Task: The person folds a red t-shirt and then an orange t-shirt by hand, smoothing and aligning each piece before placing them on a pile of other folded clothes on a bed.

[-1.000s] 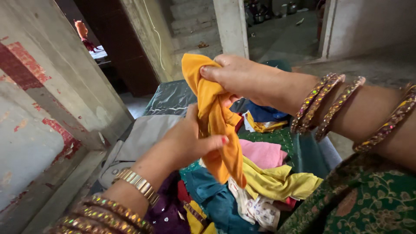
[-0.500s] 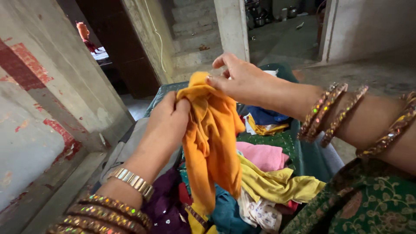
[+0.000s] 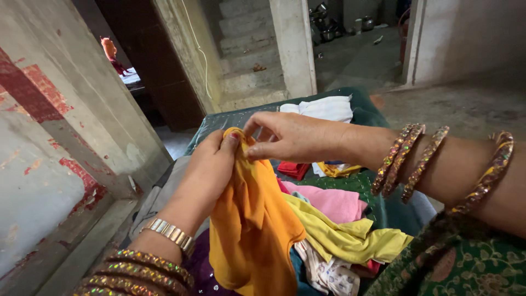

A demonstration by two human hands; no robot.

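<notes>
My left hand (image 3: 205,172) and my right hand (image 3: 287,137) both pinch the top edge of an orange cloth (image 3: 249,230), which hangs down in front of me. The two hands meet at the same corner of the cloth. Both wrists carry glittering bangles, and the left one also has a gold watch band (image 3: 171,234). Under the cloth lies a heap of clothes: a yellow garment (image 3: 339,235), a pink one (image 3: 334,200), a red piece (image 3: 293,169) and a white printed one (image 3: 326,271).
The clothes lie on a green cover (image 3: 383,200) over a bed or table. A white folded cloth (image 3: 323,107) sits at its far end. A concrete wall with red patches (image 3: 60,131) stands close on the left. Steps (image 3: 249,44) and a pillar (image 3: 293,44) rise behind.
The orange cloth has come down lower and spread out. My left hand slid up from its middle to the top edge, meeting my right hand there.
</notes>
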